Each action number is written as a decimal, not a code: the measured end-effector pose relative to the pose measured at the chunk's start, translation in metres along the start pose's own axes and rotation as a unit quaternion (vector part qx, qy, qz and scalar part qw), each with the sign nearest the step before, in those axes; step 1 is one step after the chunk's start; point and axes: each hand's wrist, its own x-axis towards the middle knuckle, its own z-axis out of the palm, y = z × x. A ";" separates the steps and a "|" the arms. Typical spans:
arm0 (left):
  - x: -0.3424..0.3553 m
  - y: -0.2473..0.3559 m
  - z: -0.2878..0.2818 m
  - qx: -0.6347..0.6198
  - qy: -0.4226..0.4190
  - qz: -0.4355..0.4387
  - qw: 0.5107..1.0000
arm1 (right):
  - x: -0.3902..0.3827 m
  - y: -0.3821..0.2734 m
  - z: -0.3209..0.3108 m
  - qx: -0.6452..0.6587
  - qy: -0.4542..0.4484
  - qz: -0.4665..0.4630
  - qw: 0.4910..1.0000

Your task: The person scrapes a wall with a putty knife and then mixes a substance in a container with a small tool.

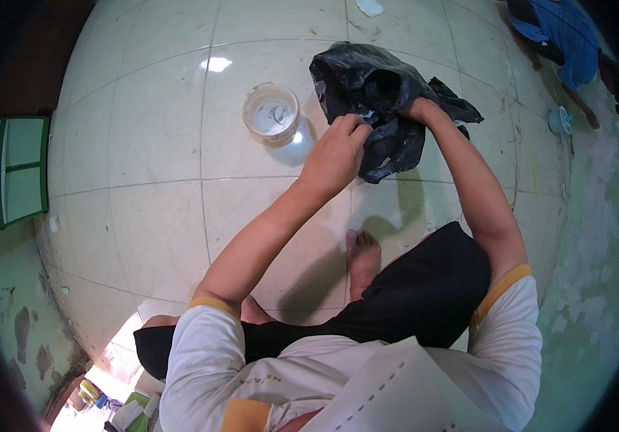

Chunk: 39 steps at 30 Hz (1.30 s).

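A crumpled black plastic bag point(389, 147) hangs between my hands above the tiled floor, its mouth partly open toward the far left. My left hand point(336, 155) pinches the near left edge of the bag, thumb and fingers closed on it. At the bag's right side is my right hand point(416, 110), its fingers hidden in the dark folds, so their grip does not show. To the left of the bag, a round whitish bucket point(271, 111) stands upright on the tiles, with pale residue and dark marks inside.
At the far right, another person in blue clothes point(565, 36) reaches down near a small light-blue container point(559, 120) by the peeling green wall point(590, 216). A white scrap point(370, 7) lies at the far edge. On the left stands a green-framed panel point(21, 169). My bare foot point(363, 261) is below the bag.
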 end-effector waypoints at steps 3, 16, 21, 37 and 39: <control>0.002 0.005 0.000 -0.020 0.003 0.016 1.000 | 0.009 0.034 0.020 0.014 0.048 -0.027 0.998; 0.000 0.004 -0.004 0.023 0.005 0.019 1.000 | -0.017 -0.001 -0.002 0.059 0.057 -0.035 0.996; 0.004 0.007 -0.009 0.045 0.007 0.036 0.998 | -0.003 0.020 0.007 0.047 0.103 -0.036 0.993; 0.017 0.008 -0.020 0.075 0.018 0.044 0.996 | -0.074 0.001 -0.052 0.121 0.161 -0.082 0.976; 0.020 0.008 -0.020 0.077 0.020 0.043 0.996 | -0.080 0.001 -0.056 0.117 0.154 -0.079 0.978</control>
